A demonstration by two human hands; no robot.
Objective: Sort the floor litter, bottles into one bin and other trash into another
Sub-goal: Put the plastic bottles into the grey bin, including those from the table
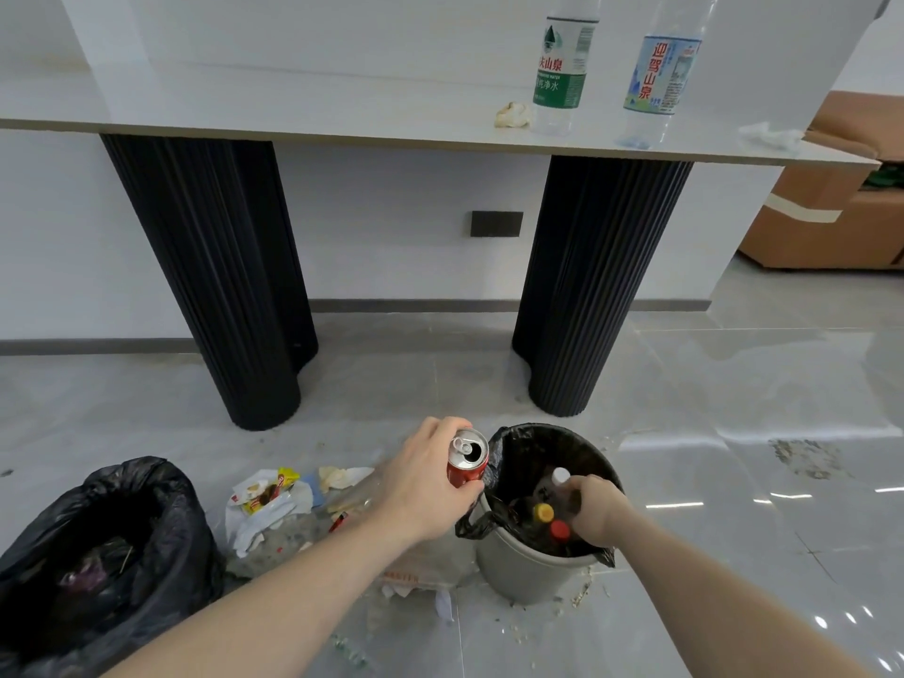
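Tiled floor [685,384]: left hand [425,486] grips red can [467,464]; right hand [594,511] clutches bottle [562,486] over grey bin [533,574]; release low, clear of rim.

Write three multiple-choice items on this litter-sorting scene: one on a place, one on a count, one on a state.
1. Where is the red can?
A. on the table
B. in the left hand
C. on the floor

2. How many bottles stand on the table?
A. two
B. four
C. none

3. The can's top is:
A. sealed
B. crushed flat
C. opened

Answers:
1 B, fingers wrap the can beside the grey bin.
2 A, a green-label bottle and a blue-label bottle.
3 C, a dark opening shows by the tab.
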